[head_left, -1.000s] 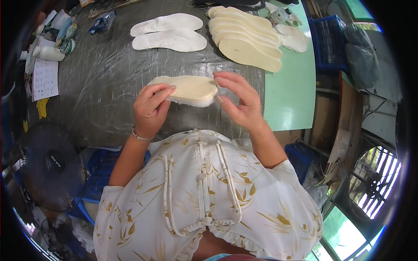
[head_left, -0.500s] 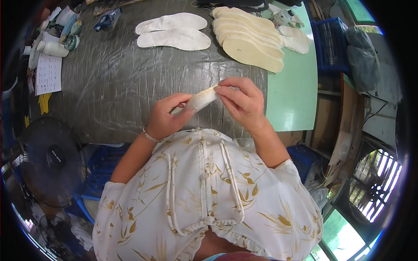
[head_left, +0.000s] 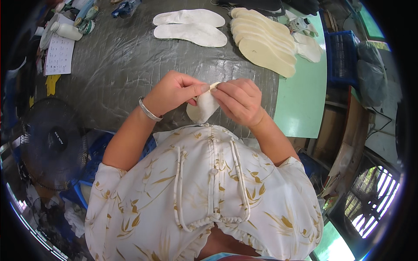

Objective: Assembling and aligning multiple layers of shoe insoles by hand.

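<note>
In front of my chest, just over the table's near edge, I hold a bent insole (head_left: 206,107), white on one face and cream on the other. My left hand (head_left: 176,90) pinches its top edge between thumb and fingers. Close beside that grip, the closed fingers of my right hand (head_left: 241,100) pinch the same edge. The rest of the insole hangs below my fingertips. Two white insoles (head_left: 190,35) lie flat farther off on the table. To their right, several cream insoles (head_left: 267,58) overlap in a fanned pile.
The table has a dark, wrinkled cover (head_left: 117,78) and a green surface (head_left: 299,106) at right. A white bottle (head_left: 66,31) and a handwritten sheet (head_left: 60,54) are at far left. A fan (head_left: 55,142) stands left of me. A blue crate (head_left: 342,56) sits beyond the right edge.
My left hand has moved from the insole's lower end up to its top edge, next to my right hand. The insole now hangs down from both grips. The whole view has shifted slightly.
</note>
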Demonstrator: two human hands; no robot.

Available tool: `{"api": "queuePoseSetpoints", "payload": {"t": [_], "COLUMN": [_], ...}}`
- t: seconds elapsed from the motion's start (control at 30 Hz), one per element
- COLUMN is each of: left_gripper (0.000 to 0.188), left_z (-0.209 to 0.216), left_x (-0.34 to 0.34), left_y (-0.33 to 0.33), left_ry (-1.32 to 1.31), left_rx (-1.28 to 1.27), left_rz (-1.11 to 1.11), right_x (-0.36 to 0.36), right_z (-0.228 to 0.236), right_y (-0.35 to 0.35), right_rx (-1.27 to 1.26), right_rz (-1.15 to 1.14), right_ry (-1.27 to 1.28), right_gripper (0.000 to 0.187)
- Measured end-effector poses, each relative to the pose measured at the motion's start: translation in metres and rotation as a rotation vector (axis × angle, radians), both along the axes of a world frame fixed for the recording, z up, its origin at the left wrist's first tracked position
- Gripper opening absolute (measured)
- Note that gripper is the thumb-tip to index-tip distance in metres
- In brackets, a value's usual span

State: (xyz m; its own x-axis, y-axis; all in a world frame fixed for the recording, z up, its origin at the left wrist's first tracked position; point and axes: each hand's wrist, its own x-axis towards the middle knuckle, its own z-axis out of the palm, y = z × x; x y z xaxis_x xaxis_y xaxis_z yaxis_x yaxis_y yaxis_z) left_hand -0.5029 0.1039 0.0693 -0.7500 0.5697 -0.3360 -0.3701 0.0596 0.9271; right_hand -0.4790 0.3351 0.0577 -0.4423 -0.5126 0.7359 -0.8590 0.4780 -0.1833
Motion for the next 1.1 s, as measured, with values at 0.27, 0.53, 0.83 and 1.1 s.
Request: {"api": "queuePoseSetpoints", "payload": {"t": [0.27, 0.53, 0.83, 1.1], "left_gripper": [0.03, 0.029, 0.026, 0.02], "left_z": [0.017, 0.02, 0.023, 0.012], "left_x": [-0.012, -0.018, -0.014, -0.008], "left_y": [-0.005, -0.004, 0.001, 0.002], "left_ry": [-0.108, -0.063, -0.158, -0.005], "left_rx": [-0.095, -0.093, -0.048, -0.081], "left_rz": [-0.128, -0.213, -0.141, -0.134], "right_x": [-0.004, -0.008, -0.009, -0.008], "right_z": [0.004, 0.008, 0.015, 0.01], "right_y": [-0.003, -0.003, 0.003, 0.002], "right_rx": [0.066, 0.102, 0.152, 0.141], "right_rz": [0.086, 0.079, 0.087, 0.106], "right_ry": [0.069, 0.152, 0.143, 0.067], "right_gripper": [0.033, 0.031, 0.027, 0.026]}}
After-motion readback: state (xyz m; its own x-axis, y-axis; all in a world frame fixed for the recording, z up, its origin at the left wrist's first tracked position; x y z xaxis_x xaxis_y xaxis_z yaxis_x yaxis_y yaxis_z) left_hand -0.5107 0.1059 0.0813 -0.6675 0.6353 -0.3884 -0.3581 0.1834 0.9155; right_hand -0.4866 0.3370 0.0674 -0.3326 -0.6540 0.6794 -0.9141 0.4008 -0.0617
